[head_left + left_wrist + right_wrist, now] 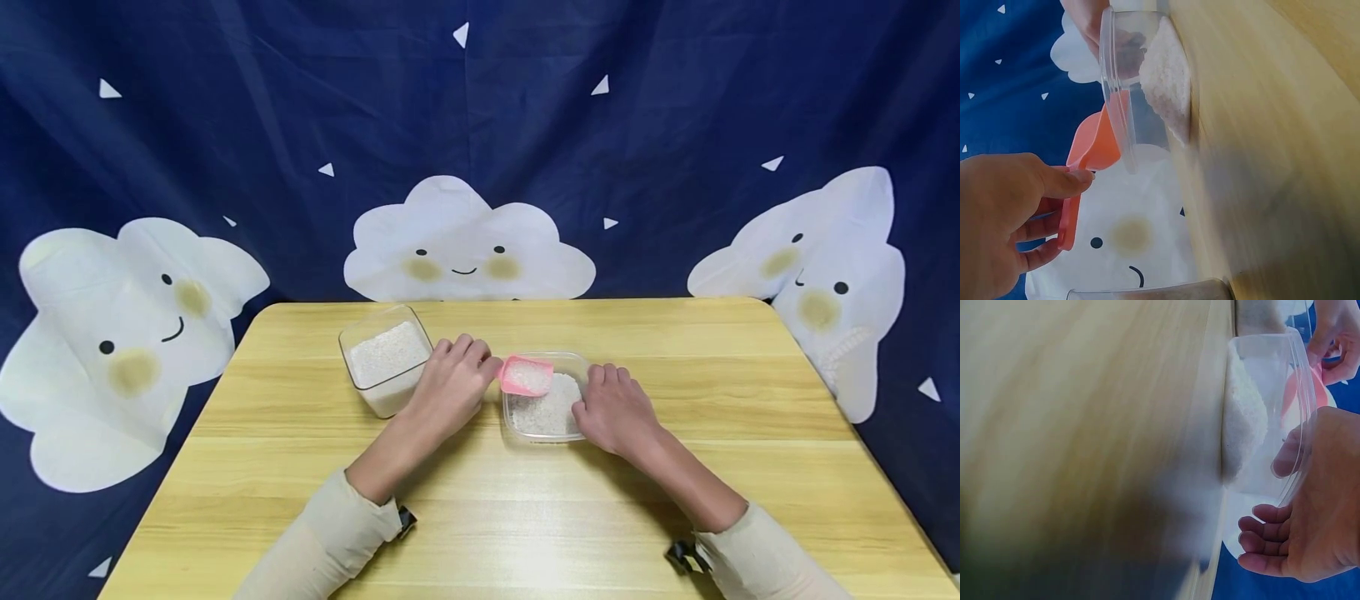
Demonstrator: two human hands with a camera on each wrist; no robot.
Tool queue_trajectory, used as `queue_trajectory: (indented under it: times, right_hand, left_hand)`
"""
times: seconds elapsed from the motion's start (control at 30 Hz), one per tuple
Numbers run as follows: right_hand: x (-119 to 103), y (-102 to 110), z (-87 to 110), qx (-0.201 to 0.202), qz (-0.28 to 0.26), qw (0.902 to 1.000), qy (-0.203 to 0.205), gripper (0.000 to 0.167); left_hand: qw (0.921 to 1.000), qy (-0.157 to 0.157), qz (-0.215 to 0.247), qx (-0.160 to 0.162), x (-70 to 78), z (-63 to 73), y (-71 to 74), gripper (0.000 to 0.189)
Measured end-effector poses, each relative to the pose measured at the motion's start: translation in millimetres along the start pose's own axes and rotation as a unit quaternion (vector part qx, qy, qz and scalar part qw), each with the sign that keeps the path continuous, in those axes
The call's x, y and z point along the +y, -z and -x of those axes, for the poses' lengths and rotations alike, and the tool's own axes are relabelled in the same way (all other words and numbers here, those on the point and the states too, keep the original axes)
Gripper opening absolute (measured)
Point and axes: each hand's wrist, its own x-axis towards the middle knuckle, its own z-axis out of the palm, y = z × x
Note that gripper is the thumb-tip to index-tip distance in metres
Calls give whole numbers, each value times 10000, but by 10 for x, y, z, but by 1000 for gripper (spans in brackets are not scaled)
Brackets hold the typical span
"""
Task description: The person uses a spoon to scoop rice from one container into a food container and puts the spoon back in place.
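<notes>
A pink scoop carrying white rice is held by its handle in my left hand, the thumb pressed along it. In the left wrist view the scoop tilts at the rim of a clear plastic container. Rice is heaped on the bottom of this container in the head view. My right hand grips the container's right side; in the right wrist view its thumb is inside the wall and the fingers are outside.
A taller clear bin of rice stands on the wooden table, just left of my left hand. Behind the table hangs a dark blue curtain with cloud faces.
</notes>
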Motion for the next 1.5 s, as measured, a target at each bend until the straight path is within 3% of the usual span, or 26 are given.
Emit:
queue_trajectory:
  times: [0.8, 1.27, 1.5]
  right_hand:
    - [-6, 23, 17, -71, 13, 10000, -22, 32]
    - [-1, 28, 4, -125, 14, 9999, -15, 32]
    - [-7, 27, 10, -41, -37, 10000, 4, 32]
  left_hand:
    - [9993, -190, -325, 65, 49, -17, 8, 20]
    - [9884, -670, -1132, 764, 36, -3, -43, 26]
    - [9825, -868, -1418, 841, 29, -11, -43, 26]
